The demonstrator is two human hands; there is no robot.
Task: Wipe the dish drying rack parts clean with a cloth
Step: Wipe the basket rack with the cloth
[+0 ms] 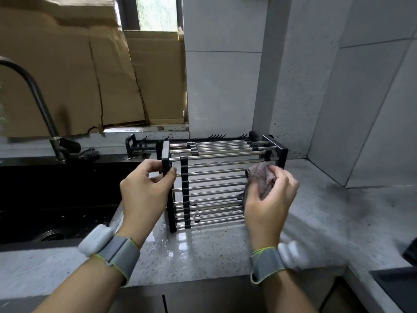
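A dish rack panel [212, 190] of steel rods in a black frame stands upright on the wet speckled counter [203, 251]. My left hand [144, 190] grips the black left frame bar near its top. My right hand [268, 199] holds a bunched grey-purple cloth [261, 177] against the rods at the panel's right side. More rack parts [225, 145] with steel rods and black ends lie behind it, against the wall.
A black sink [56, 199] lies to the left with a dark faucet [38, 96] behind it. Cardboard sheets [90, 75] lean against the window. Tiled walls close off the corner at the right. A dark object [397, 283] sits at the lower right edge.
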